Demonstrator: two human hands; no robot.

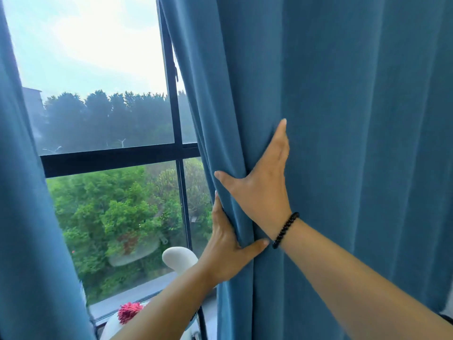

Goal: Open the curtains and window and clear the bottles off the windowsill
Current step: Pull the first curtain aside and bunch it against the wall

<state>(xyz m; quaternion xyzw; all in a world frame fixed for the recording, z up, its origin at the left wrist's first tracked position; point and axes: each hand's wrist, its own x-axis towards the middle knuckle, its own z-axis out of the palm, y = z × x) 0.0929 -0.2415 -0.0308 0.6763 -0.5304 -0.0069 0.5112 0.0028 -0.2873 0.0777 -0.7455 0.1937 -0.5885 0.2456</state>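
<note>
Both forearms are bare with no sleeves, and the right wrist wears a black beaded bracelet (285, 230) just below the right hand (263, 190).

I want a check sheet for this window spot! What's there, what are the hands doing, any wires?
Surface: windowsill, mostly hidden.
Job's things: right curtain gathered at its edge; left curtain pulled aside; window looks shut; no bottles seen.
Clutter: white plush toy with red flower on the sill.
Hands: left hand and right hand both grip the right curtain; black bead bracelet on right wrist.
Cables: thin black cord, purpose unclear.
Surroundings: green trees, pale sky outside.
</note>
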